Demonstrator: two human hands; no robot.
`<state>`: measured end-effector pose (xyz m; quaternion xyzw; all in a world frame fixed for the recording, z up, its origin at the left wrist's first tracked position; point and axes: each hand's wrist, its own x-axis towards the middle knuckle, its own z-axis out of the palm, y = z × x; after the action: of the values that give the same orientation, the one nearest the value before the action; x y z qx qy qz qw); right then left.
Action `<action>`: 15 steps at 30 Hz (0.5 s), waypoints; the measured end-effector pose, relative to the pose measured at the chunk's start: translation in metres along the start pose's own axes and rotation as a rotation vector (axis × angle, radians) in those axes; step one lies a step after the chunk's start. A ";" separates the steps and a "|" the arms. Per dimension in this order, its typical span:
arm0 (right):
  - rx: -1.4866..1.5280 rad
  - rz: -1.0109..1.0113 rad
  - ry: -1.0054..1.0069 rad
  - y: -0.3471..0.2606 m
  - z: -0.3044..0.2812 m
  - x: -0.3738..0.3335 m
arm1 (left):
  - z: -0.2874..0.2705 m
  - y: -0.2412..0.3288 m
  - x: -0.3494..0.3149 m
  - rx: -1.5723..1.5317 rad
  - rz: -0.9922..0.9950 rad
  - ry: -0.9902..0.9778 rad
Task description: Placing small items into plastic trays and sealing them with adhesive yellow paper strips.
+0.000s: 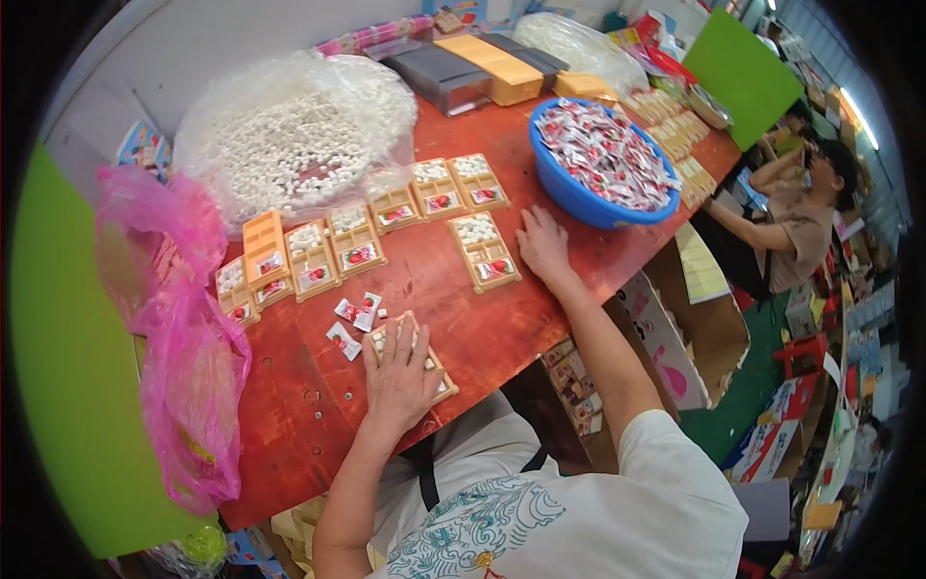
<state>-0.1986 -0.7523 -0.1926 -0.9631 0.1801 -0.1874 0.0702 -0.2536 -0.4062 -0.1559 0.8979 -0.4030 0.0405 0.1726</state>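
Note:
My left hand (397, 379) lies flat with fingers spread over a small tan compartment tray (446, 390) near the table's front edge. White pieces show between its fingers, but most of that tray is covered. Just left of it lie a few loose strawberry-printed sachets (343, 341) and one small white piece (383, 313). My right hand (543, 241) rests on the table with fingers extended, holding nothing. Beside its fingertips is another tan tray (484, 253), with white pieces in the far part and one sachet in the near part.
Several similar trays (350, 241) form a row behind, near a big clear bag of white pieces (289, 135). A blue basin (588, 207) heaped with sachets stands right. Pink plastic (183, 318) hangs over the left edge. A person (805, 207) sits at right beyond an open carton (714, 338).

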 end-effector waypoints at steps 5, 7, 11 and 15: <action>0.181 -0.160 -0.027 -0.003 -0.015 -0.028 | -0.001 -0.003 -0.001 0.026 -0.039 -0.002; -0.018 -0.096 0.124 -0.007 -0.024 -0.036 | -0.006 -0.005 -0.003 0.017 -0.054 -0.005; -0.077 0.053 0.053 0.019 -0.029 -0.046 | -0.007 -0.006 -0.005 -0.012 -0.040 -0.008; -0.149 0.055 -0.014 0.034 -0.030 -0.056 | 0.000 -0.006 -0.007 -0.048 -0.060 0.083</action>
<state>-0.2693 -0.7646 -0.1907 -0.9616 0.2195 -0.1648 0.0049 -0.2538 -0.3973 -0.1589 0.9028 -0.3691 0.0625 0.2119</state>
